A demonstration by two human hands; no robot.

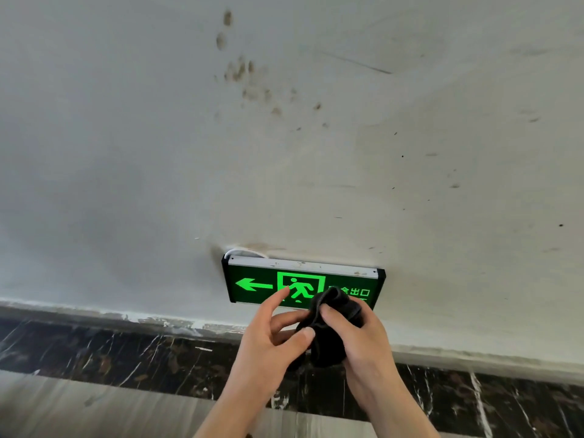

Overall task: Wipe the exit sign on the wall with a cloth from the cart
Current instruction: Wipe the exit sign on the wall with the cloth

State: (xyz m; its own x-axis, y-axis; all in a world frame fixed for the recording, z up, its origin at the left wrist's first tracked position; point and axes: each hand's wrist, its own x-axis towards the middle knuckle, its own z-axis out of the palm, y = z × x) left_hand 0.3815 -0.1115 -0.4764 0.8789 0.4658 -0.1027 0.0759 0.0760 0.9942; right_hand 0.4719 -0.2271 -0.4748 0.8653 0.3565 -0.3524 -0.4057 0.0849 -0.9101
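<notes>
the exit sign (302,284) sits low on the stained white wall (158,153), just above the dark marble skirting (110,352). left of the sign's lower edge and in front of it, the left hand (268,339) has fingers spread, forefinger reaching up over the running-figure panel, thumb touching the black cloth (331,327). the bunched cloth covers the sign's lower right. there the right hand (363,339) has its fingers closed round the cloth.

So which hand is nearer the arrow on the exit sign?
Left. The left hand reaches up just right of the arrow; the right hand sits further right, gripping the cloth.
</notes>
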